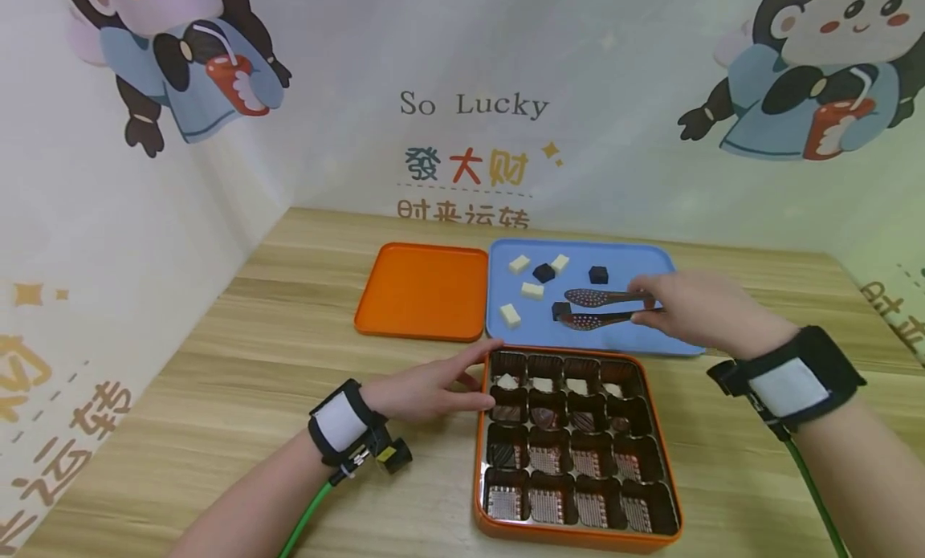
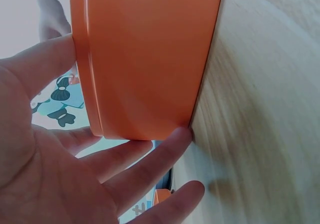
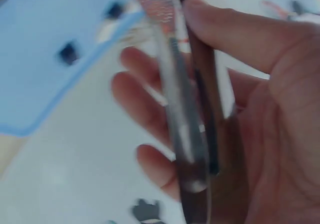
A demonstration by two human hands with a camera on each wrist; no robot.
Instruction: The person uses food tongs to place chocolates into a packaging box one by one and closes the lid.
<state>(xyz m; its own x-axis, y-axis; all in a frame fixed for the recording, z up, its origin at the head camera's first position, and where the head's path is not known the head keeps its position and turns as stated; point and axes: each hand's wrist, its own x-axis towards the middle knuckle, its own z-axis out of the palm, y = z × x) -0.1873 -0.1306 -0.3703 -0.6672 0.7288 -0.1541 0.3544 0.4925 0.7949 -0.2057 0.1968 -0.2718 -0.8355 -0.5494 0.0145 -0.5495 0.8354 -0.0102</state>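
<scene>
My right hand holds a pair of metal tongs over the blue tray. The tongs' perforated tips are spread apart, and the lower one overlaps a dark chocolate cube. Several white chocolate pieces and other dark cubes lie around them. At the orange box, my left hand touches the back left corner with extended fingers; in the left wrist view its thumb is at the rim. The box's divided insert has white pieces in the back row and brown chocolates in the second.
An orange lid-like tray lies left of the blue tray, behind my left hand. The third row of the box has one dark striped piece at its left end. A printed cloth wall stands behind the wooden table.
</scene>
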